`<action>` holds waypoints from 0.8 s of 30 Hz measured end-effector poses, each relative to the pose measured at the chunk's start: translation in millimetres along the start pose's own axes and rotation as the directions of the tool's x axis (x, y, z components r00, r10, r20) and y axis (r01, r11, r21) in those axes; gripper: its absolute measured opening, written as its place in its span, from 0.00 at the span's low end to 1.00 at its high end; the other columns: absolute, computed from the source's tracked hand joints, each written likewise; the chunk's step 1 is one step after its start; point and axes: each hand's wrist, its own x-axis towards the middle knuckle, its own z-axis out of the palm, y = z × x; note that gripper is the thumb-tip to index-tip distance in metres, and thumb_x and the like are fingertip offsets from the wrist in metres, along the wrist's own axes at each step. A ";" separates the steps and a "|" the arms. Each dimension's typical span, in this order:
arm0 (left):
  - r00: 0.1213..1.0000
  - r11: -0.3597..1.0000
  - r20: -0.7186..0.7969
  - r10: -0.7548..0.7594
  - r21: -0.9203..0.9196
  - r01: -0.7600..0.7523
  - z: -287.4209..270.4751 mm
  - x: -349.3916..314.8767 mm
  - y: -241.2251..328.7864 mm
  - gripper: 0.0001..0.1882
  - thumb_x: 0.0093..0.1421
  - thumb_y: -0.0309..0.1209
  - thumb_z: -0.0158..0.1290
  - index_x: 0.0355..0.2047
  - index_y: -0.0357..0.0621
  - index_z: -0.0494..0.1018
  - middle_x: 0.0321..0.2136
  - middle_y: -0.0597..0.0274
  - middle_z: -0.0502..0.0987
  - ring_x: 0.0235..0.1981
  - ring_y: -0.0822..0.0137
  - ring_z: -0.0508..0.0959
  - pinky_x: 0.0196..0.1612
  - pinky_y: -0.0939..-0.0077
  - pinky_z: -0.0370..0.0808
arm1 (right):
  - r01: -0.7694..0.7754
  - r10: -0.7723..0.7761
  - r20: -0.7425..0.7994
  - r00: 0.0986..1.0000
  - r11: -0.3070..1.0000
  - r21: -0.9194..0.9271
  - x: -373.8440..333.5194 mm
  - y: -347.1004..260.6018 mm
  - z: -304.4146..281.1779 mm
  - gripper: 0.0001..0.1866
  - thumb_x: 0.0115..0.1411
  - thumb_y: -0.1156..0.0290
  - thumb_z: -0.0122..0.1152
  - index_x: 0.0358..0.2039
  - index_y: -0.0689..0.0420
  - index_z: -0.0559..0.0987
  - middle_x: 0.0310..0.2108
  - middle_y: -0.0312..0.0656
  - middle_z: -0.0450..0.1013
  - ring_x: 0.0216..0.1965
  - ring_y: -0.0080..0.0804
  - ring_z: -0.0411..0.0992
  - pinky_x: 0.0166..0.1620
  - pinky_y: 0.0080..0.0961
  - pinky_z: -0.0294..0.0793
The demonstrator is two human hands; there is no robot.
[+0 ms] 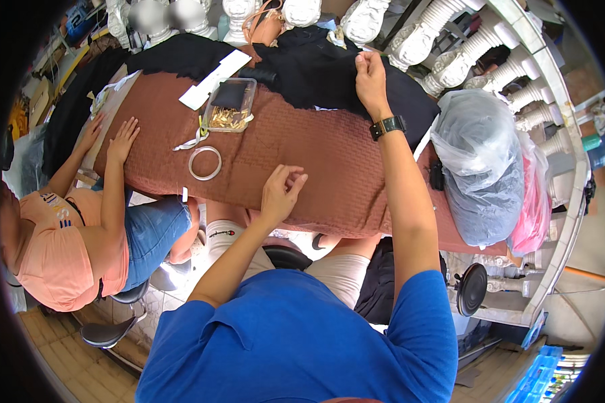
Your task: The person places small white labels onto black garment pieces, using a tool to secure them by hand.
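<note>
One small lettered mark [222, 233] shows on your cream shorts [335, 279], your half-curled left hand [279, 196] looks empty beside one round white ring [204, 148], and your right hand [371, 82], thumb and fingertips together, is over crumpled black fabric [309, 70] along the brown textured cloth's [316, 148] far side, any grip unclear.

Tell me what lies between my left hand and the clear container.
In the head view, a bare stretch of brown cloth lies between your left hand and the clear container.
</note>
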 end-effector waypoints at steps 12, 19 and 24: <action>0.989 0.976 0.147 -0.018 -0.213 0.049 6.9 76.6 24.6 0.14 0.65 0.30 0.58 0.49 0.37 0.76 0.39 0.62 0.79 0.36 0.73 0.79 0.40 0.79 0.75 | 0.099 -0.114 -0.048 0.992 0.965 -0.242 27.4 -14.5 -39.3 0.11 0.66 0.67 0.58 0.37 0.64 0.78 0.32 0.55 0.79 0.36 0.51 0.79 0.42 0.40 0.75; 0.839 0.823 0.497 0.219 -0.556 0.115 42.1 98.4 92.7 0.21 0.69 0.30 0.54 0.60 0.37 0.71 0.55 0.59 0.78 0.56 0.70 0.76 0.62 0.73 0.69 | 0.334 -0.396 -0.221 0.891 0.903 -0.271 25.6 -94.3 -56.5 0.09 0.70 0.68 0.54 0.42 0.61 0.75 0.32 0.53 0.78 0.34 0.49 0.78 0.40 0.38 0.76; 0.961 0.615 0.276 0.029 -0.762 0.200 59.5 140.3 49.9 0.28 0.68 0.32 0.54 0.66 0.38 0.64 0.61 0.57 0.72 0.61 0.67 0.72 0.65 0.73 0.65 | 0.523 -0.520 0.067 0.852 0.836 -0.163 -93.7 -193.8 -21.4 0.12 0.53 0.85 0.58 0.38 0.58 0.75 0.31 0.46 0.76 0.31 0.49 0.78 0.30 0.37 0.77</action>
